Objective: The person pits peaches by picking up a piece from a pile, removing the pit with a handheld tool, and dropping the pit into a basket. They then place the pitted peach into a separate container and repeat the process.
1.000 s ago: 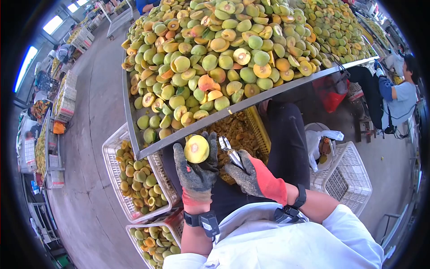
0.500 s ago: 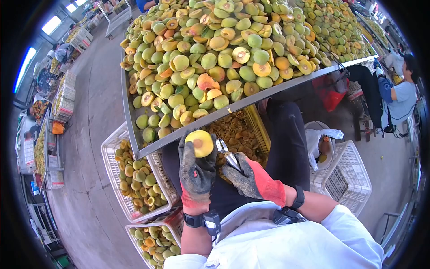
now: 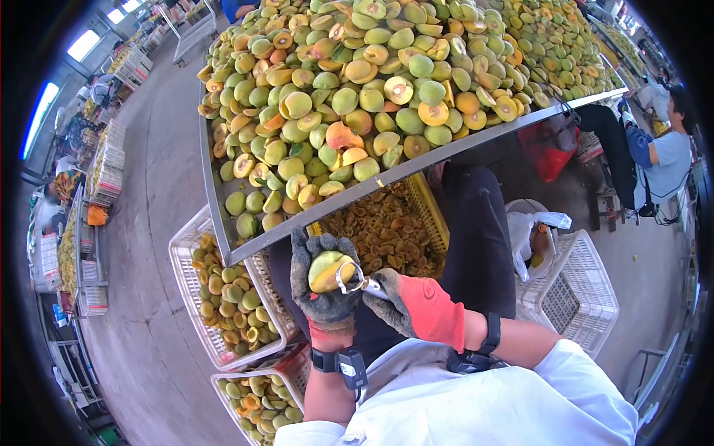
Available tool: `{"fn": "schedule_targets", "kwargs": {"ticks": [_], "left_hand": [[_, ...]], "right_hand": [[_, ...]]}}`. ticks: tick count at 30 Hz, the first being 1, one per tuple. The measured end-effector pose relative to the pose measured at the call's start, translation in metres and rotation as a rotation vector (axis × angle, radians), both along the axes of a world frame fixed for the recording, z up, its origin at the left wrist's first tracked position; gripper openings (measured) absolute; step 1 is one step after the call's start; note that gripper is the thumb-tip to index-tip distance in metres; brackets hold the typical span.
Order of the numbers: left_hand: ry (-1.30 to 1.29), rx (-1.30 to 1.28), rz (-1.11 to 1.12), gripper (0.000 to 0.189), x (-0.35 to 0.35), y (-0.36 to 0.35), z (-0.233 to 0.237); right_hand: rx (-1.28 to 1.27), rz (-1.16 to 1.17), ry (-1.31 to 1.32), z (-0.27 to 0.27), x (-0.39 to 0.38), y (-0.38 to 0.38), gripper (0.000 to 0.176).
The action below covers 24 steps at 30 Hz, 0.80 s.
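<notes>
My left hand [image 3: 325, 286], in a dark and red glove, is wrapped round a yellow-green fruit half [image 3: 329, 271] held palm up above my lap. My right hand [image 3: 416, 305], gloved the same way, grips a metal tool [image 3: 372, 287] by its handle. The ring-shaped end of the tool lies against the right side of the fruit. Just beyond both hands, a yellow crate [image 3: 431, 219] under the table edge holds brown, scooped-out pieces.
A metal-edged table [image 3: 327, 206] heaped with fruit halves stands in front. White crates of fruit [image 3: 223, 349] are at the left, a white crate [image 3: 606, 297] at the right. A seated person [image 3: 666, 167] is at the far right.
The fruit has turned from its cut face towards its skin side, and my left hand is slightly lower. My right hand has brought the tool's ring from beside the fruit onto it.
</notes>
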<state>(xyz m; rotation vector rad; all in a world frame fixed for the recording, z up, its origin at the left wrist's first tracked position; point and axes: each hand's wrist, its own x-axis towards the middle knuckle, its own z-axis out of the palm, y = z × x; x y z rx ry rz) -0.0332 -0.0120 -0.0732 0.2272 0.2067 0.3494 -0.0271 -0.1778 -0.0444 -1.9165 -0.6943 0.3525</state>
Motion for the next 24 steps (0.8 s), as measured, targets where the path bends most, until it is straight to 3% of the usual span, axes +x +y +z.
{"fn": "schedule_targets", "kwargs": {"ticks": [1,4,8,10,14,16,23,24], "left_hand": [[0.000,0.002,-0.001,0.036,0.000,0.001,0.000],[-0.145,-0.363,-0.076,0.031,0.002,0.002,0.004],[-0.205,-0.356,-0.091,0.028,0.001,0.002,-0.002],[-0.183,-0.189,-0.052,0.024,0.000,0.002,-0.004],[-0.140,-0.138,-0.017,0.021,0.000,0.001,-0.006],[-0.127,0.077,0.008,0.020,0.001,-0.001,-0.001],[-0.160,0.288,0.082,0.025,-0.001,-0.013,0.013],[0.030,0.638,0.223,0.028,-0.002,-0.023,0.018]], "right_hand": [[-0.022,0.023,-0.006,0.003,0.000,0.001,0.019],[-0.002,0.038,-0.026,0.005,0.001,0.004,0.020],[-0.016,0.073,-0.053,-0.002,-0.002,0.003,0.021],[-0.038,0.071,-0.047,-0.003,-0.003,0.004,0.020],[-0.104,0.026,-0.059,-0.003,-0.007,0.008,0.019],[-0.087,0.024,-0.037,-0.005,-0.008,0.009,0.019],[-0.078,0.023,-0.022,-0.017,-0.013,0.013,0.021],[-0.078,0.024,-0.024,-0.018,-0.013,0.013,0.021]]}}
